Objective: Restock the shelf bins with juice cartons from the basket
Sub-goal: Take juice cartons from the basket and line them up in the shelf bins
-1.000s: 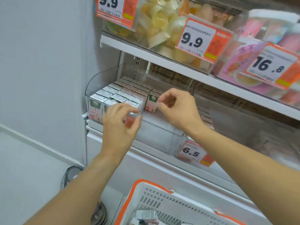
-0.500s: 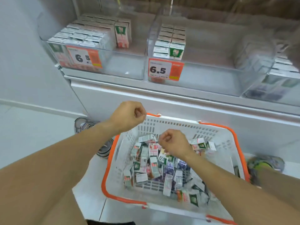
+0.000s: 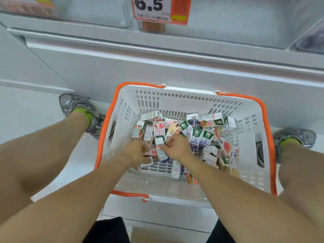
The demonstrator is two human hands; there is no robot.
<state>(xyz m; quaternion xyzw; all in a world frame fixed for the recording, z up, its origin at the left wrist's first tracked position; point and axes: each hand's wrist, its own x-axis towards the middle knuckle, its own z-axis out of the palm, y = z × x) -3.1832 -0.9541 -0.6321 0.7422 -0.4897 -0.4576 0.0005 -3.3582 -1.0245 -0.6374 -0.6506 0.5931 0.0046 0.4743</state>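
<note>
Orange-rimmed, the white slotted basket [image 3: 252, 123] sits on the floor below the shelf bins [image 3: 228, 23], with a jumble of small juice cartons [image 3: 198, 135] heaped inside. Both hands reach into the heap: the right hand [image 3: 177, 148] pinches a pale carton [image 3: 160, 149] between thumb and fingers, while the left hand [image 3: 137, 152] curls beside it, though whether it holds anything cannot be told. An orange-and-white price tag [image 3: 157, 9] reads "6.5" above a barcode. Two purple cartons [image 3: 200, 137] show "6".
</note>
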